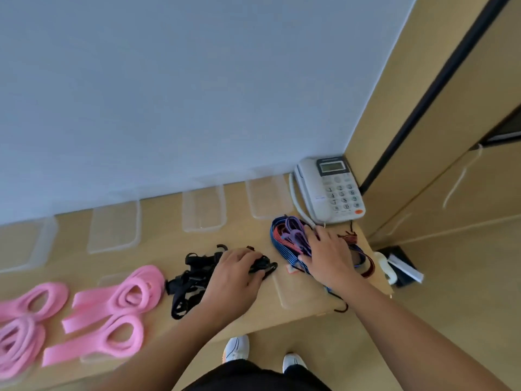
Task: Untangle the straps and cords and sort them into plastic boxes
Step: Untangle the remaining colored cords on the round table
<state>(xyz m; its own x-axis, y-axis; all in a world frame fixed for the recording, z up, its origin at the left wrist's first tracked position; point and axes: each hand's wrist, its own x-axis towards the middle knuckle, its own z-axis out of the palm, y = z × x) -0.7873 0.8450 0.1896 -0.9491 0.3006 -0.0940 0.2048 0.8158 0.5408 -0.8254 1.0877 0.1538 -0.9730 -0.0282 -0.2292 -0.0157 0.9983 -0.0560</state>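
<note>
Untangling step, by the look of it, with nothing yet dropped into any box. Left hand (236, 268) down on the black straps (191, 277), fingers curled over the right-hand end of that heap and gripping it. Most of the tangle spilling out to the left of the hand and back towards the body. Right hand (328, 253) laid flat on the blue, purple and red cords (284, 238), fingers spread and fairly straight. Pressing the bundle to the table (158, 244) rather than pinching any one strand. More red-and-blue loops just to the right of that wrist. Two heaps near each other but apart, a strip of bare table between the hands.

Pink straps (112, 300) well off to the left of the left hand, laid out in separate loops. Row of clear plastic boxes (204, 230) beyond both hands, against the wall, seemingly unfilled, though too blurred to be sure. Telephone (332, 190) just beyond the right fingertips, with its cord close by the coloured bundle.

Next move, as a guess: drawing one black strap free while pinning the rest, or teasing a single colour out from under the right palm. Calls for a firm pinch on one end only and a slow pull — and care not to snag buckles or drag the phone cord along.
</note>
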